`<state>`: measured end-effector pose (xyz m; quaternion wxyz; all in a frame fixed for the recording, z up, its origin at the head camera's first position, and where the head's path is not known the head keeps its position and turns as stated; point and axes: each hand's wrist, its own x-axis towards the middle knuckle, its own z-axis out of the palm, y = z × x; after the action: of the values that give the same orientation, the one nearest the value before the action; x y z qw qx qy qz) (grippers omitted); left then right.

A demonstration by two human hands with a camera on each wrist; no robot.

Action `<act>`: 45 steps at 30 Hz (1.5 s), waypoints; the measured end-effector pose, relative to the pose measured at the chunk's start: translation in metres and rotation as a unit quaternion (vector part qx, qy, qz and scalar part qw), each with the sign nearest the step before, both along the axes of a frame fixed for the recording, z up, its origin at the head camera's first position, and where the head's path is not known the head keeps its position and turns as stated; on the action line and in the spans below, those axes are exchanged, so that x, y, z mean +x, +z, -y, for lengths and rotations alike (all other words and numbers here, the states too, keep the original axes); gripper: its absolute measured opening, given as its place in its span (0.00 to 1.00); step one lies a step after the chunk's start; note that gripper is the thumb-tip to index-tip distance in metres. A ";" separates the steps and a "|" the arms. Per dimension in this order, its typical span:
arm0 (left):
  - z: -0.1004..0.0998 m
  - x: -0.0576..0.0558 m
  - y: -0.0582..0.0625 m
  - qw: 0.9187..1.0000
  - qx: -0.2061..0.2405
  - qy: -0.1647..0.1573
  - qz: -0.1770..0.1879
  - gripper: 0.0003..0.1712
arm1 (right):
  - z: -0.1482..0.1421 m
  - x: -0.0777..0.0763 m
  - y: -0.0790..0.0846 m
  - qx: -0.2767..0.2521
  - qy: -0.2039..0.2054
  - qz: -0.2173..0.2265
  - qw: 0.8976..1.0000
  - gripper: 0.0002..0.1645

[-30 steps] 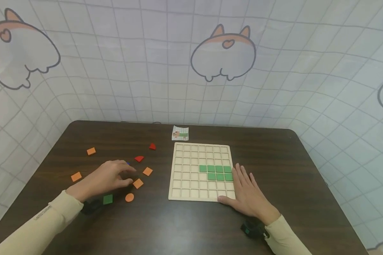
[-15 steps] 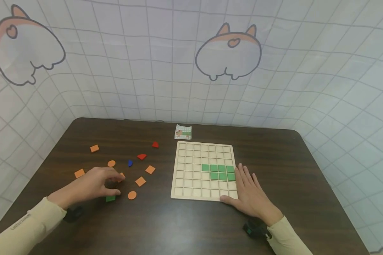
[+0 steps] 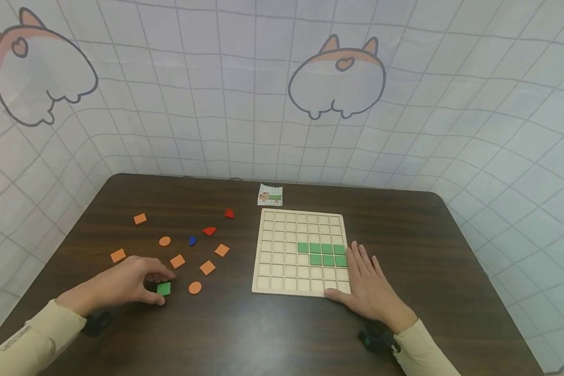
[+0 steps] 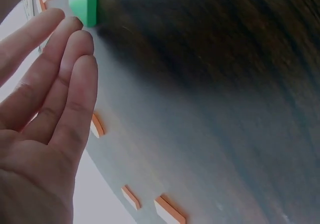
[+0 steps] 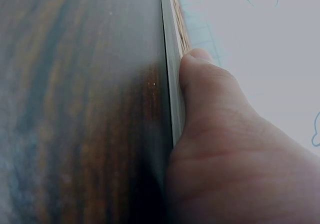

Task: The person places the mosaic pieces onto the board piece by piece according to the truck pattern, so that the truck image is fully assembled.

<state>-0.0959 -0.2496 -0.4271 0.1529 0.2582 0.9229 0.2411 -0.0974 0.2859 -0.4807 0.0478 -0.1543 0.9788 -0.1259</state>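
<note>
My left hand [image 3: 127, 283] is low over the left part of the table, thumb and fingers parted on either side of a green square tile [image 3: 163, 289]. In the left wrist view the green tile [image 4: 83, 4] shows just beyond the fingertips, which are apart from it. My right hand [image 3: 373, 292] lies flat with straight fingers along the right edge of a pale wooden grid board [image 3: 277, 284], its thumb over the near right corner. Two rows of green tiles [image 3: 326, 248] fill cells at the board's right side. The thumb [image 5: 205, 84] meets the board's edge in the right wrist view.
Orange squares [image 3: 177, 261], orange discs [image 3: 195, 288], red wedge-shaped pieces [image 3: 209, 231] and a small blue piece [image 3: 192, 241] lie scattered left of the board. A small pattern card [image 3: 270, 195] lies behind it. A grid-patterned curtain [image 3: 192, 104] stands around the dark table [image 3: 272, 334].
My left hand has moved left and toward the table's near side, from the orange tiles to the green tile, uncovering the blue piece, an orange disc and an orange square. My right hand stays put.
</note>
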 end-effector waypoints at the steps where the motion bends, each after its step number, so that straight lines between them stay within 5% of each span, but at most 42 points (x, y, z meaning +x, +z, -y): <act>1: 0.000 0.000 0.000 1.000 0.000 0.000 0.002 0.26 | 0.000 0.000 0.000 0.000 0.000 -0.001 1.000 0.71; 17: 0.000 0.000 -0.006 1.000 -0.007 -0.003 -0.029 0.14 | -0.001 0.000 0.000 0.000 0.001 0.000 1.000 0.72; 45: -0.034 -0.015 0.014 0.998 0.031 -0.033 -0.040 0.12 | -0.002 0.000 0.002 -0.016 -0.001 0.023 1.000 0.73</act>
<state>-0.1112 -0.2158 -0.4126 0.1158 0.3025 0.9113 0.2542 -0.0971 0.2880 -0.4786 0.0678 -0.1511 0.9755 -0.1449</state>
